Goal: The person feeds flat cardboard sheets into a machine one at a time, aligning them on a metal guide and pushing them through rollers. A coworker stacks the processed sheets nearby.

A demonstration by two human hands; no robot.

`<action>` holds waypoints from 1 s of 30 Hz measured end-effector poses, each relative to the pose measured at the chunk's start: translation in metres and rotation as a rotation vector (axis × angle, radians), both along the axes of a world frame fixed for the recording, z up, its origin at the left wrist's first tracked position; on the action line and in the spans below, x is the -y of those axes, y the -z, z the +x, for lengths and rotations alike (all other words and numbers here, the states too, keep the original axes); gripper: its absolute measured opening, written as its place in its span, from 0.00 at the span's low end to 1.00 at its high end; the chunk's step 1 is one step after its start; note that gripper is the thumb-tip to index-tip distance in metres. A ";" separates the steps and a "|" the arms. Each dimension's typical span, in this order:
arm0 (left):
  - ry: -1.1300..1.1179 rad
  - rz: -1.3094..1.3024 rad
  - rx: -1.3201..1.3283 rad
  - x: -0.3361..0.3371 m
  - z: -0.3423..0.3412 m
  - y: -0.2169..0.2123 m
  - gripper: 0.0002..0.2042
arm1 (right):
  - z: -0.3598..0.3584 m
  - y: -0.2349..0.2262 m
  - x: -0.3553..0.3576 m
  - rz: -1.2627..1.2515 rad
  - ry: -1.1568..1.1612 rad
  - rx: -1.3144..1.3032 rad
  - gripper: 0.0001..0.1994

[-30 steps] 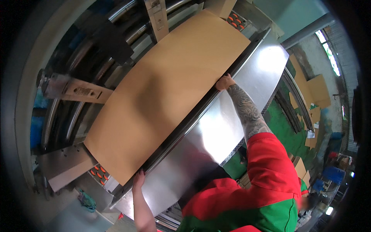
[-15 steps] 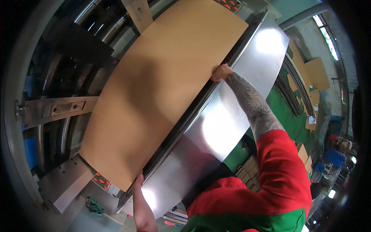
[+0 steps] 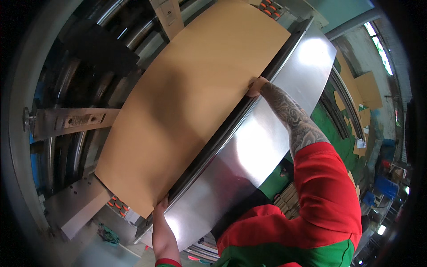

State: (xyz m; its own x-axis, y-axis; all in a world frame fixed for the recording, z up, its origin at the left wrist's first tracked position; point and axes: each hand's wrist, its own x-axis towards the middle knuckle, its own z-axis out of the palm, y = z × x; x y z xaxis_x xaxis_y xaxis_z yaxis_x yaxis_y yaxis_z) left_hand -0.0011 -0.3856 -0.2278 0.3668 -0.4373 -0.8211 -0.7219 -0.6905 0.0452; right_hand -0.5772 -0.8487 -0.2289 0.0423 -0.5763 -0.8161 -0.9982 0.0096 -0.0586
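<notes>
Overhead, looking down on a large brown cardboard sheet (image 3: 191, 102) lying flat and slanting from lower left to upper right over a machine bed. Left hand (image 3: 161, 209) at the sheet's near lower corner, fingers closed on the edge. Right hand (image 3: 255, 86) on the long right-hand edge, well up the sheet, fingers curled over that edge; tattooed forearm behind it, red sleeve (image 3: 329, 196) with a green hem below. Both hands clamped on the same sheet, well apart from each other. Just beside the sheet's right edge, a dark rail (image 3: 231, 129) running the same slant, then a broad shiny metal cover (image 3: 262, 147) with a bright glare patch near its top. Left of the sheet, grey rollers (image 3: 80, 133) and a metal cross-bar (image 3: 71, 121) passing under it. Orange-studded strip (image 3: 116, 205) showing below the near corner. Further cardboard pieces (image 3: 367, 89) on the green floor at far right.
</notes>
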 end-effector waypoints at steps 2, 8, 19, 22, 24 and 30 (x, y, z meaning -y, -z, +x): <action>-0.027 0.060 -0.029 0.005 -0.002 -0.006 0.35 | 0.002 -0.005 0.002 0.118 -0.067 -0.008 0.28; 0.058 0.108 0.008 0.011 -0.008 -0.013 0.37 | -0.018 0.038 0.001 -0.075 -0.413 -0.066 0.28; -0.085 0.163 -0.187 -0.029 0.026 0.047 0.36 | -0.013 0.029 0.003 0.065 -0.419 -0.049 0.31; -0.286 0.239 -0.217 -0.013 0.012 0.026 0.35 | -0.004 0.002 0.002 0.170 -0.031 0.097 0.26; -0.241 0.243 -0.155 -0.002 0.006 0.012 0.34 | -0.001 -0.004 0.000 0.072 -0.145 0.105 0.27; -0.156 0.079 -0.006 -0.003 -0.004 0.006 0.42 | -0.005 0.013 0.004 0.237 -0.001 0.142 0.34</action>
